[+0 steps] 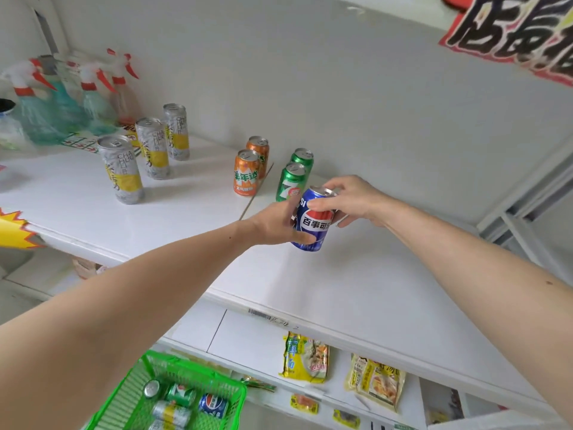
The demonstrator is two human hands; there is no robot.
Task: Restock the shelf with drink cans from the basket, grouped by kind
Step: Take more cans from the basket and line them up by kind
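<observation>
A blue Pepsi can [311,226] stands tilted on the white shelf [356,283], just in front of two green cans [291,181]. My left hand [276,223] grips its side from the left. My right hand [350,200] holds its top rim from the right. Two orange cans [247,176] stand left of the green ones. Three tall silver-and-yellow cans [122,172] form a row further left. The green basket [130,395] at the bottom left holds several cans, among them a blue one [213,405] and a green one [181,395].
Spray bottles [65,100] crowd the shelf's far left end. Snack packets [305,356] lie on the lower shelf beside the basket. A red sign [511,29] hangs at the top right. A yellow starburst tag [15,231] sticks out from the shelf's left edge.
</observation>
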